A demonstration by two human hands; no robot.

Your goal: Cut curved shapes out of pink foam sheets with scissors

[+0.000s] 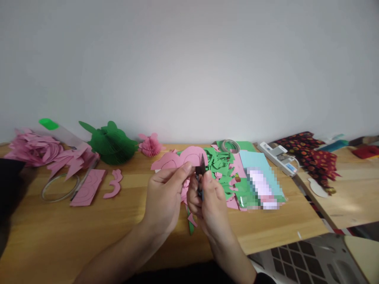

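Note:
My left hand (pixel 166 197) pinches a strip of pink paper (pixel 170 158) whose upper edge is cut in rounded curves, with a drawn line on it. In my right hand (pixel 209 197) is a pair of scissors (pixel 201 167), their dark blades pointing up at the right end of the paper. My fingers hide most of the scissor handles. Both hands are close together above the table. Behind and beside them lies a heap of green paper scraps (pixel 220 165) mixed with pink bits.
Left on the wooden table (pixel 118 236) are a folded pink piece with drawn curves (pixel 89 187), a cut wavy pink piece (pixel 114 184), a tape roll (pixel 60 187) and a green honeycomb paper shape (pixel 112 144). A power strip (pixel 278 157) and dark patterned cloth (pixel 314 157) lie right.

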